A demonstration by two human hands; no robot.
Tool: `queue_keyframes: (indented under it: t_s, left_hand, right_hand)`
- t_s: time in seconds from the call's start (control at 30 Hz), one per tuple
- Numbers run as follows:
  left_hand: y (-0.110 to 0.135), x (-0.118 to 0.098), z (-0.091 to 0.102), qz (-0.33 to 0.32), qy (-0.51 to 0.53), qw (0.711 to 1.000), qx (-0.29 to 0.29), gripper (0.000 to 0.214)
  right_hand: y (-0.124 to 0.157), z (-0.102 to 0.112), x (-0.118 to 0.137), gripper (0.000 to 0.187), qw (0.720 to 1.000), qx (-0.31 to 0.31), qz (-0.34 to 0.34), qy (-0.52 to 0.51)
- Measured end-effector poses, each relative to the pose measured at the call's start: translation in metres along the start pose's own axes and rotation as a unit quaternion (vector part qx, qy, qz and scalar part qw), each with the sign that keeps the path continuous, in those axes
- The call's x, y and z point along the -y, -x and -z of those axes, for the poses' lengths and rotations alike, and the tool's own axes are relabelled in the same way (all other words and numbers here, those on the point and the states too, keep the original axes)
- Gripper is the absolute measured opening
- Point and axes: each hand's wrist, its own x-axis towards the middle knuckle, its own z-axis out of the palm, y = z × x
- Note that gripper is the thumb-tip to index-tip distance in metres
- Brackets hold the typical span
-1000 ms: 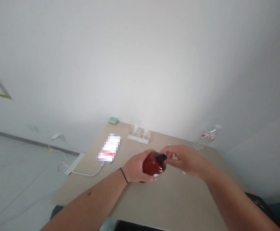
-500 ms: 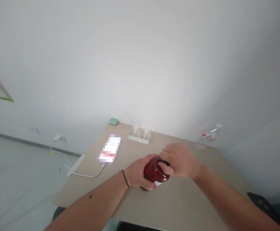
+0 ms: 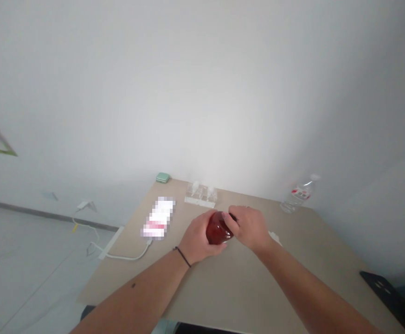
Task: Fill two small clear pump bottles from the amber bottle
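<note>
A small dark red bottle (image 3: 216,229) with a black cap is held over the beige table (image 3: 223,283). My left hand (image 3: 197,239) wraps round the bottle's body from the left. My right hand (image 3: 249,227) is closed over the cap end from the right, and the cap is mostly hidden under its fingers. A thin black band sits on my left wrist, and a ring shows on my right hand.
A phone (image 3: 158,217) with a white cable lies at the table's left. A green case (image 3: 162,177) and a clear plastic holder (image 3: 200,195) sit at the far edge. A water bottle (image 3: 298,195) stands at the far right. A black object (image 3: 385,290) is at lower right.
Both hands moved the bottle a little farther away. My right hand went from pinching the cap with fingertips to closing over the cap end.
</note>
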Motion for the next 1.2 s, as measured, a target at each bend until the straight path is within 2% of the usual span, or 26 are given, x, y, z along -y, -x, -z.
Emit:
queue_keyframes:
  t_s: [0.07, 0.1, 0.13, 0.2, 0.3, 0.43, 0.53, 0.6, 0.63, 0.7, 0.8, 0.97, 1.13, 1.2]
  left_hand:
    - [-0.001, 0.007, -0.003, 0.014, 0.078, 0.997, -0.01, 0.084]
    - [-0.002, 0.011, -0.004, 0.02, 0.128, 0.992, -0.015, 0.086]
    - [-0.003, 0.014, -0.005, 0.023, 0.168, 0.985, -0.018, 0.088]
    - [-0.003, 0.02, -0.007, 0.023, 0.195, 0.981, -0.012, 0.083]
    - [-0.003, 0.025, -0.007, 0.022, 0.165, 0.986, 0.0, 0.074]
    - [-0.004, 0.034, -0.009, 0.032, 0.093, 0.995, -0.006, 0.073]
    - [-0.009, 0.044, -0.009, 0.067, 0.042, 0.995, -0.062, 0.065]
    - [-0.015, 0.051, -0.009, 0.091, 0.007, 0.987, -0.134, 0.057]
    - [-0.018, 0.055, -0.008, 0.105, -0.013, 0.979, -0.175, 0.053]
    - [-0.026, 0.062, -0.006, 0.135, -0.053, 0.959, -0.245, 0.05]
    - [-0.034, 0.069, -0.003, 0.153, -0.109, 0.94, -0.286, 0.06]
    - [-0.042, 0.073, -0.003, 0.131, -0.163, 0.942, -0.263, 0.083]
    - [-0.059, 0.078, -0.002, 0.138, -0.181, 0.936, -0.268, 0.085]
    - [-0.065, 0.081, -0.001, 0.145, -0.169, 0.942, -0.252, 0.087]
  right_hand:
    - [0.011, -0.02, -0.007, 0.038, 0.983, -0.083, 0.004, -0.166]
    - [0.017, -0.032, -0.009, 0.036, 0.958, -0.119, 0.003, -0.259]
    - [0.023, -0.045, -0.011, 0.034, 0.932, -0.13, -0.009, -0.338]
    - [0.031, -0.071, -0.01, 0.048, 0.888, -0.113, -0.026, -0.445]
    - [0.036, -0.102, -0.009, 0.073, 0.838, -0.08, -0.051, -0.537]
    - [0.03, -0.12, -0.025, 0.072, 0.776, -0.082, -0.087, -0.62]
    - [0.02, -0.127, -0.05, 0.066, 0.737, -0.128, -0.146, -0.647]
    - [0.009, -0.131, -0.068, 0.067, 0.724, -0.175, -0.181, -0.642]
    - [0.003, -0.132, -0.076, 0.068, 0.726, -0.195, -0.193, -0.631]
    - [-0.01, -0.134, -0.09, 0.071, 0.749, -0.211, -0.219, -0.589]
    - [-0.029, -0.136, -0.101, 0.078, 0.799, -0.197, -0.264, -0.502]
    - [-0.05, -0.142, -0.098, 0.091, 0.839, -0.174, -0.259, -0.446]
    - [-0.052, -0.14, -0.09, 0.091, 0.869, -0.139, -0.251, -0.403]
    - [-0.051, -0.137, -0.088, 0.091, 0.88, -0.11, -0.248, -0.389]
